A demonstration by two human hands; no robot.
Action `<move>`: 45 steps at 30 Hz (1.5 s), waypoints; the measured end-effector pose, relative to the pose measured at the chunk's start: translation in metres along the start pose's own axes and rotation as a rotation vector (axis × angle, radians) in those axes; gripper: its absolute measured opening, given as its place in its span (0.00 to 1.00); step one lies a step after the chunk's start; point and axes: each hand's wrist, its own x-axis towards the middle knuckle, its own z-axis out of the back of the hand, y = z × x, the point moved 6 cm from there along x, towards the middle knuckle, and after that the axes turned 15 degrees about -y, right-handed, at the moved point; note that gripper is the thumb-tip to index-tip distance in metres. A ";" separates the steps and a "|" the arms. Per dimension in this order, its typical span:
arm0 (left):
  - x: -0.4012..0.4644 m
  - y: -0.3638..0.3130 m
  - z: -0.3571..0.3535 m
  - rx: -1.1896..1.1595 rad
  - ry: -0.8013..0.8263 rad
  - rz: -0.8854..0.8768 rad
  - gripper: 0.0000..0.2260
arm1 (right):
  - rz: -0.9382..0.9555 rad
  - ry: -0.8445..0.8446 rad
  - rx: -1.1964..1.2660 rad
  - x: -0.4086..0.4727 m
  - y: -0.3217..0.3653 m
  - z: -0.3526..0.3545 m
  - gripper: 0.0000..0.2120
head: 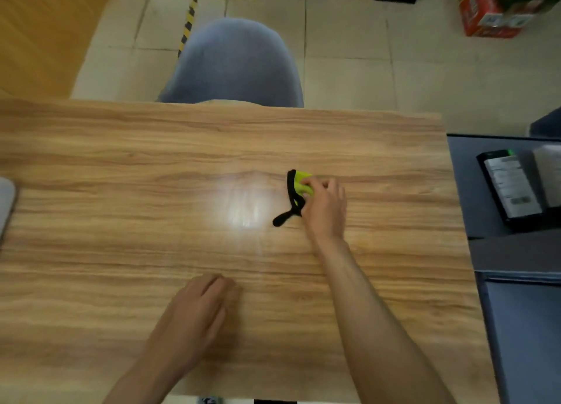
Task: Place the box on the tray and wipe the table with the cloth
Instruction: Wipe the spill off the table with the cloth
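A small yellow-green cloth [299, 181] with a black edge and loop lies bunched on the wooden table [121, 166], right of the middle. My right hand [324, 209] presses on it from the right with the fingers closed over the cloth. My left hand [197, 309] rests flat on the table near the front edge, fingers together, holding nothing. To the right, off the table, a black tray [488, 188] on a dark grey surface holds a box [513, 188] with a white label.
A grey chair [233, 63] stands behind the table's far edge. A pale object [4, 203] juts in at the table's left edge. A red carton [491, 11] sits on the tiled floor at the back right. Yellow-black tape marks the floor.
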 end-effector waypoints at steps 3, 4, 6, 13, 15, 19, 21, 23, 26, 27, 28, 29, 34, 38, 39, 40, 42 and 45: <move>0.017 -0.011 0.003 -0.009 -0.041 0.006 0.15 | 0.009 0.033 0.030 0.060 0.000 -0.012 0.14; 0.020 -0.015 0.004 -0.013 -0.052 0.010 0.15 | 0.005 0.039 0.036 0.075 0.000 -0.015 0.13; 0.023 -0.021 0.003 -0.024 -0.065 0.006 0.14 | 0.000 0.036 0.045 0.090 -0.002 -0.020 0.13; 0.002 -0.019 -0.005 -0.006 -0.023 -0.041 0.15 | -0.037 -0.020 0.116 0.026 -0.016 -0.006 0.13; -0.004 -0.021 -0.004 -0.018 -0.019 -0.065 0.14 | -0.053 -0.026 0.103 -0.007 -0.023 0.005 0.13; -0.023 -0.028 0.004 -0.046 -0.013 -0.106 0.14 | -0.096 -0.050 0.060 -0.081 -0.044 0.032 0.12; -0.037 -0.028 0.008 -0.053 -0.013 -0.124 0.14 | -0.129 -0.060 0.046 -0.121 -0.051 0.044 0.12; -0.052 -0.025 0.013 -0.058 -0.012 -0.137 0.13 | -0.165 -0.057 0.034 -0.163 -0.054 0.055 0.12; -0.077 -0.020 0.018 -0.055 -0.009 -0.166 0.11 | -0.162 -0.024 0.001 -0.221 -0.054 0.068 0.13; -0.085 -0.019 0.020 -0.055 -0.008 -0.175 0.10 | -0.158 -0.008 -0.018 -0.237 -0.054 0.071 0.13; -0.092 -0.017 0.023 -0.055 -0.009 -0.182 0.09 | -0.154 0.005 -0.037 -0.252 -0.054 0.074 0.13; -0.099 -0.016 0.026 -0.052 -0.011 -0.186 0.09 | -0.153 0.014 -0.050 -0.266 -0.052 0.077 0.13; -0.130 -0.005 0.043 -0.022 -0.002 -0.165 0.12 | -0.188 0.099 -0.073 -0.317 -0.042 0.088 0.13; -0.153 0.014 0.052 -0.039 0.035 -0.067 0.14 | -0.163 0.267 -0.028 -0.326 -0.035 0.095 0.15; -0.154 0.016 0.055 -0.039 0.031 -0.055 0.14 | -0.152 0.297 -0.019 -0.321 -0.036 0.095 0.15; -0.155 0.018 0.058 -0.038 0.029 -0.042 0.14 | -0.145 0.325 -0.009 -0.314 -0.037 0.096 0.14; -0.156 0.019 0.063 -0.046 0.039 0.003 0.13 | -0.156 0.348 0.050 -0.298 -0.038 0.097 0.13; -0.162 0.021 0.071 -0.016 0.062 0.052 0.13 | -0.224 0.285 0.153 -0.284 -0.036 0.106 0.10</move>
